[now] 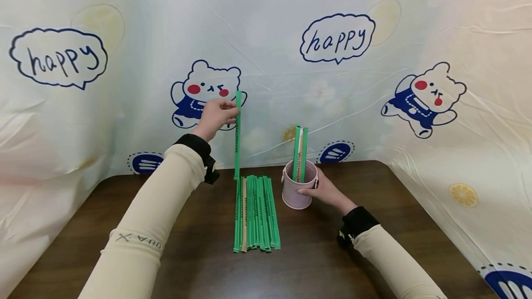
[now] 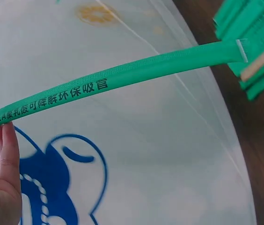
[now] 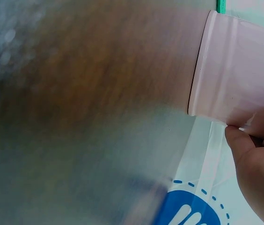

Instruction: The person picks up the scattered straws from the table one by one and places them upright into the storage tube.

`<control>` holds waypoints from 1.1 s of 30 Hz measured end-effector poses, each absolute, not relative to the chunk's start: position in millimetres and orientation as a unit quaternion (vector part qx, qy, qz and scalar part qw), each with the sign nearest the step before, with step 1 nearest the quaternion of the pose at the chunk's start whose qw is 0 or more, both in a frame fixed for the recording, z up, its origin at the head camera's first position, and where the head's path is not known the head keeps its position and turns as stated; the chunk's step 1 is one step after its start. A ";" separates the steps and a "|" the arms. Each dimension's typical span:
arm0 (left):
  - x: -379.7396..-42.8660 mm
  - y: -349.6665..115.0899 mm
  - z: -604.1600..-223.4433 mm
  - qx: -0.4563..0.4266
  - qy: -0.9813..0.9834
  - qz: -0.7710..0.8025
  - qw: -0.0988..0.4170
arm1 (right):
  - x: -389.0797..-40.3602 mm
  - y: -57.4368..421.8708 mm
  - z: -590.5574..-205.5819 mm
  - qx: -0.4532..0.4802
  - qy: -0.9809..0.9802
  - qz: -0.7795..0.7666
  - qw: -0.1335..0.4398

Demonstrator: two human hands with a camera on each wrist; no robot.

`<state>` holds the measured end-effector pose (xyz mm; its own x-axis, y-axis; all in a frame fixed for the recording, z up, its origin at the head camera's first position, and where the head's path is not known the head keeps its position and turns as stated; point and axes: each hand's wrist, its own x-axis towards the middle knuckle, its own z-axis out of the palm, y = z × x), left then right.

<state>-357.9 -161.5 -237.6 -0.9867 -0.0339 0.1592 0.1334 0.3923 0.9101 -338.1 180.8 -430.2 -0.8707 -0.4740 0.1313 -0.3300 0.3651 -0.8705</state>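
Observation:
My left hand (image 1: 215,117) pinches a green paper-wrapped drinking straw (image 1: 237,149) near its top end, so it hangs upright at the far end of a row of wrapped straws (image 1: 261,211). Dark printing runs along the wrapper in the left wrist view. Most straws in the row are green; a tan one (image 1: 244,216) lies among them near the left. Around the side of a small pink bucket (image 1: 296,198), my right hand (image 1: 328,194) has its grip, thumb toward the front. Inside the bucket stand green straws (image 1: 305,151) with a paler one between them.
All this is on a dark brown wooden table (image 1: 199,262). Behind it hangs a pale printed sheet (image 1: 266,26) with cartoon bears and "happy" bubbles. The bucket stands right of the row, near the table's back edge.

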 end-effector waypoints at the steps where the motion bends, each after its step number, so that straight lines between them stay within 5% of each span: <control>1: -358.2 -158.6 -235.0 -0.028 -0.825 -0.559 0.076 | -337.8 180.9 -430.0 -0.243 0.824 -0.507 0.070; 18: -362.6 -94.2 -206.2 -0.029 -0.720 -0.681 0.131 | -337.3 179.7 -427.7 -0.230 0.830 -0.503 0.076; 33: -365.6 -50.3 -239.0 -0.089 -0.708 -0.697 0.073 | -335.7 180.9 -429.7 -0.231 0.830 -0.502 0.071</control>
<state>-365.6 -50.3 -239.0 -0.9735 0.0251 0.2275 0.2278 0.0128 0.9736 -335.7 180.9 -429.7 -0.8833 -0.4548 0.1133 -0.3116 0.3892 -0.8668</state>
